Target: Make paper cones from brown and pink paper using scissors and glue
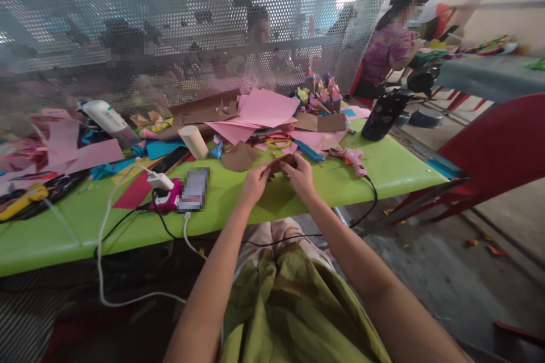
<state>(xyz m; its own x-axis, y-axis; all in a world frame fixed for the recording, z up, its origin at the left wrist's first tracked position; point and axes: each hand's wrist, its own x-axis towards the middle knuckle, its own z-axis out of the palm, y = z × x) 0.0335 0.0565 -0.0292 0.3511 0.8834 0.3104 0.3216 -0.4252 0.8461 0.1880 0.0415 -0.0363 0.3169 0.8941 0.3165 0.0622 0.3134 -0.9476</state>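
Between my two hands is a small piece of brown paper [279,165], held just above the green table [230,204]. My left hand [256,182] pinches its left side, and my right hand [299,173] grips its right side with thumb and fingers. Most of the piece is covered by my fingers. Just beyond my hands lies another brown paper cutout [239,156]. To the right of my right hand rests a pink glue gun [354,161], its black cord hanging over the table edge. A blue-handled cutter [309,151] lies behind my right hand.
Pink paper sheets [268,109] are heaped at the back. A black tumbler [386,115] stands at the right end. Left of me are a phone [194,190], a magenta power adapter [167,197] and cables. A red chair [502,153] and a seated person [389,48] are to the right.
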